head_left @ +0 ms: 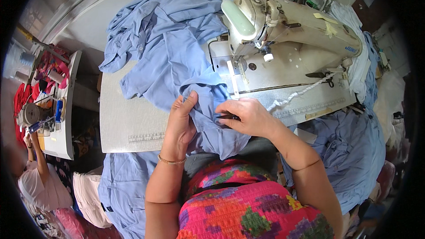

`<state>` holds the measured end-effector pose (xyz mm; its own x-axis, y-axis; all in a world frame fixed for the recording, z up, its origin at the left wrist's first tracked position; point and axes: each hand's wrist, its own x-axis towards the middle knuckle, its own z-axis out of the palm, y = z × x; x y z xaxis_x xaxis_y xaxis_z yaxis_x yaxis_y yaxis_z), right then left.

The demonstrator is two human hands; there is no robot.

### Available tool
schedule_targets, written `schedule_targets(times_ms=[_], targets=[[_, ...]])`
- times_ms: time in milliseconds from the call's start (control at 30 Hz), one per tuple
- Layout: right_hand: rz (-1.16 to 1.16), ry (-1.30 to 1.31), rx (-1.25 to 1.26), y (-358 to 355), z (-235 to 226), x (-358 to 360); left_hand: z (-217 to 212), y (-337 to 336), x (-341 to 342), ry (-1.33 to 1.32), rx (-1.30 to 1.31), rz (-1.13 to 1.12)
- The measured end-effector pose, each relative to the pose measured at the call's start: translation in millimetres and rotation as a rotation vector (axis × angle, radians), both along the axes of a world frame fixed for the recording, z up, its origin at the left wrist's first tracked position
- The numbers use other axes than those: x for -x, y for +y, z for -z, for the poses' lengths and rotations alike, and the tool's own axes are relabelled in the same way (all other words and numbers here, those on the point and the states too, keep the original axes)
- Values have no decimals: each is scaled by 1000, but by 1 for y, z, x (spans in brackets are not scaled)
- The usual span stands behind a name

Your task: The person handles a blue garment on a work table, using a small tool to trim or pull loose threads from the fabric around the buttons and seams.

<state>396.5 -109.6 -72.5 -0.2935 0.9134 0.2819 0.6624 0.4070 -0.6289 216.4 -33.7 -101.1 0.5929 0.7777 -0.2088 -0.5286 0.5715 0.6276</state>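
Note:
A light-blue shirt (170,64) spreads over the sewing table, its near end hanging over the front edge at my lap. My left hand (182,117) is closed on a folded part of it, thumb on top. Across from it, my right hand (248,117) is closed around small dark thread snips (229,116), whose tips point left against the cloth. The handles are mostly hidden in my fingers. Just beyond my hands stands a cream sewing machine (301,26) with a pale green cover, its needle area behind the shirt's right edge.
Dark scissors (325,78) lie beside a twisted white cloth cord (301,93) on the right of the table (124,119). More blue garments (341,150) hang at the right and lower left. Another person (42,181) works at a white table (66,106) far left.

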Motion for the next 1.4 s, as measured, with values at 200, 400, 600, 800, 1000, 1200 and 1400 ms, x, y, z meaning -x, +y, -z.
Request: schedule_targets(times_ms=[200, 400, 600, 800, 1000, 1200, 1400], targets=[[108, 84, 122, -1, 11, -11, 10, 0, -2, 24, -16, -20], [192, 6, -41, 9, -1, -2, 10, -4, 1, 41, -4, -45], [188, -187, -181, 10, -3, 0, 10, -3, 2, 40, 1, -31], [204, -270, -211, 8, -7, 1, 10, -4, -1, 48, 1, -55], [237, -387, -254, 4, -15, 7, 7, -6, -1, 58, -12, -77], [295, -539, -245, -1, -14, 13, 11, -6, -2, 57, -16, -83], [243, -505, -299, 1, -7, 15, 8, -12, -4, 128, -110, -114]])
